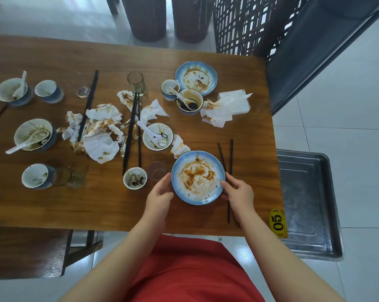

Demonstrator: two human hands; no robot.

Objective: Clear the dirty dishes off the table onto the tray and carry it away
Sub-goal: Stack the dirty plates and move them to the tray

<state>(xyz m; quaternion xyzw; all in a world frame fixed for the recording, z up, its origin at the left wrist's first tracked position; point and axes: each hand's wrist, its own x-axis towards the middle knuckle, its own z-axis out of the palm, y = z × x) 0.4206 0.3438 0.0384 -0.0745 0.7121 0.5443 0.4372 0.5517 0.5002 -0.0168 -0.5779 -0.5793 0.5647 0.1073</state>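
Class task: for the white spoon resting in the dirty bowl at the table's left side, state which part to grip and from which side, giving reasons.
Pinch the handle of the white spoon, coming from the person's left. It juts out over the rim of the bowl, clear of other things, while the scoop lies inside among the sauce.

A varnished wooden bench (53, 205), its grain shown under a soft sheen, is seen littered with crumpled, sauce-stained paper napkins (99, 129) and smooth black chopsticks (231, 153) of a faint satin finish. A glossy glazed ceramic plate (198, 177), blue at the rim and smeared brown, is pictured with a clear glass tumbler (136, 83). A dull grey metal tray (308, 203), scuffed and pressed with ridges, is set off against polished pale floor tiles (347, 118) in which light is reflected.
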